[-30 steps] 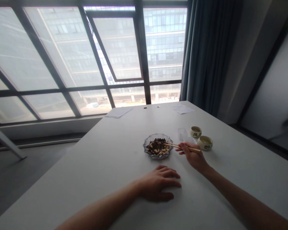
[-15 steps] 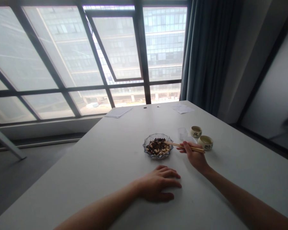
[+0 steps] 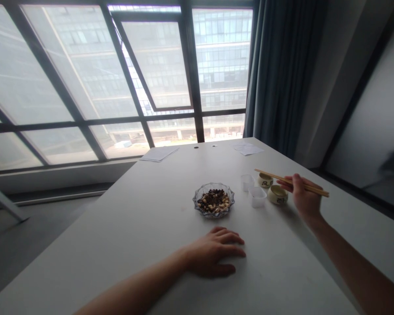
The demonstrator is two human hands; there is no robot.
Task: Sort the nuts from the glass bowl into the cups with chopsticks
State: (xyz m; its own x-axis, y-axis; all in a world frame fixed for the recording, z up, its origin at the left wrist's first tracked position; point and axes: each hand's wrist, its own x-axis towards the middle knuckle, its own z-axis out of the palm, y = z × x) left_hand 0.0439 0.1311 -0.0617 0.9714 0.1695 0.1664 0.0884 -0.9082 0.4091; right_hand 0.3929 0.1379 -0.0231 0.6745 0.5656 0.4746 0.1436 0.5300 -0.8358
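My right hand [image 3: 304, 194] grips a pair of wooden chopsticks [image 3: 311, 189], raised with their tips over the farther of two cream cups. That far cup [image 3: 265, 180] and the near cup [image 3: 277, 195] both carry dark written characters. Whether the tips hold anything is too small to tell. My left hand [image 3: 216, 252] lies flat on the table, fingers apart, in front of a scalloped glass bowl [image 3: 197, 207] with a mix of dark pieces and pale nuts [image 3: 215, 201]. Between bowl and cups stand two small clear plastic containers, a near one [image 3: 257, 197] and a far one [image 3: 247, 182].
The white table [image 3: 134, 236] reaches toward the windows. Papers lie at its far left [image 3: 159, 153] and far right [image 3: 248, 149]. A dark curtain [image 3: 280, 87] hangs behind the right side. One window pane [image 3: 157, 65] is tilted open.
My right hand has moved right with the chopsticks, from the bowl to the cups, uncovering the near plastic container. My left hand has stayed in place; the view has shifted slightly.
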